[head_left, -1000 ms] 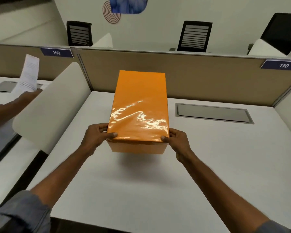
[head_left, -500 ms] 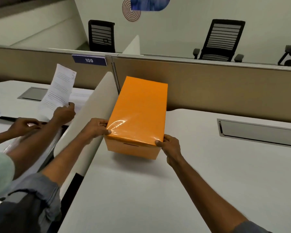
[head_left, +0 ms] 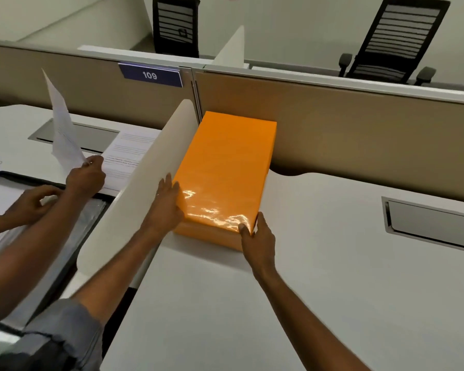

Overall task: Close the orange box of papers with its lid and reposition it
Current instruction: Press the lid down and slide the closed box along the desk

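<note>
The orange box [head_left: 225,167] stands on the white desk [head_left: 319,277] with its glossy lid fitted on top, so the papers inside are hidden. It sits in the desk's far left corner, its left side along the white side divider [head_left: 145,183] and its far end near the tan back partition [head_left: 359,129]. My left hand [head_left: 165,207] presses flat against the box's near left edge, fingers stretched out between box and divider. My right hand [head_left: 260,236] clasps the near right corner, thumb on the front face.
Beyond the divider another person's hands [head_left: 85,178] hold a printed sheet [head_left: 63,135] over more papers on desk 109. A metal cable flap [head_left: 434,223] is set into my desk at the right. Black office chairs [head_left: 397,38] stand behind the partition.
The box has slid left and away from me, from the middle of the desk into the corner by the divider. My left hand's fingers have stretched out along its side.
</note>
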A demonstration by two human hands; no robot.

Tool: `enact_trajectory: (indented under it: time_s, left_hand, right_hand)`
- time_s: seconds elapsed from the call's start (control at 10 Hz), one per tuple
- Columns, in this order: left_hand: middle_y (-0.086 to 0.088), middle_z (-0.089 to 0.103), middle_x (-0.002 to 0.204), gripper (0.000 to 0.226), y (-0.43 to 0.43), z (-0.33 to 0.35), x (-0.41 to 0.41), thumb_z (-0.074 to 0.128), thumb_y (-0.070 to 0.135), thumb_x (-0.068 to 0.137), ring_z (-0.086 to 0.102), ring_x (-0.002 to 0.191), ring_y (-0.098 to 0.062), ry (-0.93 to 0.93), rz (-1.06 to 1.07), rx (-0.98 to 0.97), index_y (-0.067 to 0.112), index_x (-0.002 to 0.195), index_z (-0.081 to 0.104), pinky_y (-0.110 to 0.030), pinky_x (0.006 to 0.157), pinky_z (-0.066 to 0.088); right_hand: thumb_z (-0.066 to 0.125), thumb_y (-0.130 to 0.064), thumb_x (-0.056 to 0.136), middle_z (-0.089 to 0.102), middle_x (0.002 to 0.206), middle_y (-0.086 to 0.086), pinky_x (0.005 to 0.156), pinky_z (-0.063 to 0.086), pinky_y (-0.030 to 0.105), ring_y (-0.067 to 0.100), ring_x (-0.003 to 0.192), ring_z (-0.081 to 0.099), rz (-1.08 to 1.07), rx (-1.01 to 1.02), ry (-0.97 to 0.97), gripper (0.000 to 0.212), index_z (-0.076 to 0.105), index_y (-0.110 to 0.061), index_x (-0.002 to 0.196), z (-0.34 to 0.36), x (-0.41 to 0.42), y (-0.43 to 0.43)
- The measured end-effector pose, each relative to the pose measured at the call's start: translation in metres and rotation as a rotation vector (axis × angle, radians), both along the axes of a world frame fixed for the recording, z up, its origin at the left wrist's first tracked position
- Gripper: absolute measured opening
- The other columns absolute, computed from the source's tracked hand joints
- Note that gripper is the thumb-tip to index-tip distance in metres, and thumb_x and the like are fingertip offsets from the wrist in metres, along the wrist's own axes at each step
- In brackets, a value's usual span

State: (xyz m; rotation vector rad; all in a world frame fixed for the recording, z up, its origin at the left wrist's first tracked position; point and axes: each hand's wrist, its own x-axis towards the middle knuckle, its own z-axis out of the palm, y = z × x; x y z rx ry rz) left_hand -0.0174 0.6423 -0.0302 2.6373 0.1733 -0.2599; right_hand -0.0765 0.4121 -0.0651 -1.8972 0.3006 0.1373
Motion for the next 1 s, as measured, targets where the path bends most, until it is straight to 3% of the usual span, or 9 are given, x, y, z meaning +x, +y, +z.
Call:
enact_trajectory:
  time_s: [0.1,0.2,0.4,0.7,0.9,1.0]
  left_hand:
    - [-0.016,0.013,0.169,0.060,-0.019,-0.013,-0.008,0.046,0.002,0.100,0.003,0.158,-0.032,-0.148,-0.145,0.020,0.001,0.157,0.026,-0.051,0.127,0.014]
    - [-0.008,0.013,0.169,0.057,-0.032,-0.033,-0.015,0.033,0.033,0.108,0.002,0.158,-0.024,-0.209,-0.213,0.135,0.008,0.159,0.023,-0.049,0.128,0.008]
    - [-0.005,0.018,0.168,0.064,-0.022,-0.048,-0.014,0.018,0.043,0.103,0.008,0.158,-0.022,-0.261,-0.172,0.258,0.010,0.159,0.023,-0.047,0.128,0.010]
    - [-0.006,0.022,0.168,0.057,-0.005,-0.062,-0.006,0.026,0.034,0.106,0.012,0.157,-0.023,-0.341,-0.179,0.359,0.011,0.158,0.026,-0.049,0.127,0.016]
    - [-0.008,0.020,0.168,0.060,-0.004,-0.059,-0.008,0.020,0.038,0.106,0.010,0.158,-0.026,-0.334,-0.187,0.336,0.010,0.159,0.024,-0.051,0.127,0.016]
    - [-0.013,0.004,0.171,0.065,-0.009,-0.052,-0.012,0.023,0.040,0.105,0.000,0.158,-0.028,-0.441,-0.202,0.249,0.009,0.161,0.010,-0.050,0.128,0.008]
  right_hand:
    - [0.049,-0.023,0.106,0.015,0.172,0.008,0.127,0.019,0.037,0.025,0.159,0.012,0.052,-0.173,-0.136,0.068,0.012,-0.011,0.162,-0.007,0.001,0.010]
    - [0.036,-0.042,0.108,-0.002,0.173,0.004,0.129,0.001,0.036,0.020,0.160,-0.008,0.204,-0.444,-0.267,0.070,0.004,-0.013,0.163,-0.014,0.018,0.021]
    - [0.018,-0.052,0.107,0.002,0.173,0.011,0.130,0.007,0.050,0.026,0.160,-0.006,0.345,-0.800,-0.255,0.070,0.011,-0.008,0.162,-0.029,0.032,0.038]
    - [0.023,-0.049,0.107,0.013,0.171,0.015,0.130,0.012,0.049,0.027,0.160,0.008,0.360,-0.865,-0.352,0.070,0.019,-0.004,0.161,-0.038,0.046,0.050]
    - [0.021,-0.052,0.106,0.005,0.172,0.013,0.130,0.011,0.050,0.026,0.160,0.000,0.417,-0.817,-0.355,0.073,0.011,-0.006,0.162,-0.031,0.045,0.048]
    - [0.024,-0.047,0.108,-0.002,0.173,0.011,0.131,0.004,0.046,0.023,0.160,-0.005,0.303,-0.798,-0.442,0.070,0.004,-0.008,0.163,-0.022,0.043,0.034]
